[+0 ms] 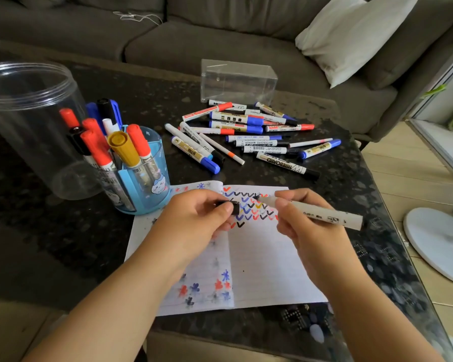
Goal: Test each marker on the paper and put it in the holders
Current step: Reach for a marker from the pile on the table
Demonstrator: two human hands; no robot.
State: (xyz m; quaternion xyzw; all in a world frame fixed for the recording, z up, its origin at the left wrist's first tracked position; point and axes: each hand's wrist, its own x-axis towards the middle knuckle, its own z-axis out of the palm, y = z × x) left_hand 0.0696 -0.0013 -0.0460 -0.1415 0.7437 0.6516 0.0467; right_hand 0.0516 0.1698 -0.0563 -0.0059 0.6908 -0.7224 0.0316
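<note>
My right hand (pixel 306 231) grips an uncapped white marker (pixel 322 212), its dark tip pointing left over the rows of coloured ticks on the lined paper (pixel 267 262). My left hand (pixel 194 218) pinches the marker's black cap (pixel 232 206) just left of the tip, a small gap between them. A blue holder (pixel 144 176) left of the paper stands full of red, yellow, black and blue markers. Behind it is a tall clear round holder (pixel 29 121). A loose pile of markers (pixel 246 134) lies beyond the paper.
A clear rectangular box (pixel 238 81) sits behind the pile on the dark speckled table (pixel 364 244). A grey sofa with a white pillow (pixel 351 35) runs along the back. A white fan base (pixel 439 244) stands on the wood floor at the right.
</note>
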